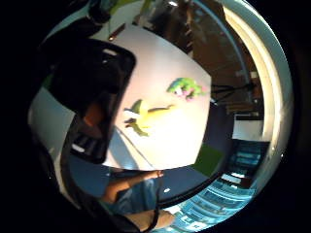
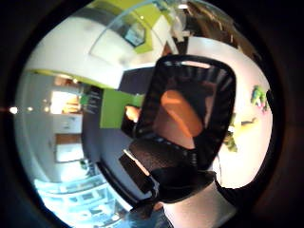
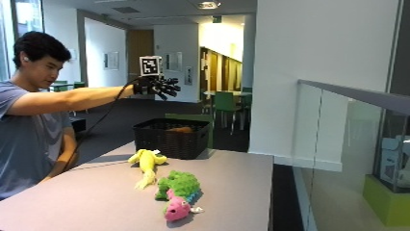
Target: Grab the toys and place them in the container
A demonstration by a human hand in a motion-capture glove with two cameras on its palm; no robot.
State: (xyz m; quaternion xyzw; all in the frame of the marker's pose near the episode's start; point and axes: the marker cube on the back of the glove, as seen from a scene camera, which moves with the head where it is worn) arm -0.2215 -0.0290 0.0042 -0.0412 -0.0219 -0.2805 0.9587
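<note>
The table [image 3: 237,192] has a plain, pale grey top. Three items rest directly on it. A black woven basket [image 3: 172,139] stands at the far edge. A yellow plush toy [image 3: 147,164] lies stretched out just in front of the basket. A green and pink plush toy [image 3: 177,191] lies beside the yellow one, nearer the camera.
</note>
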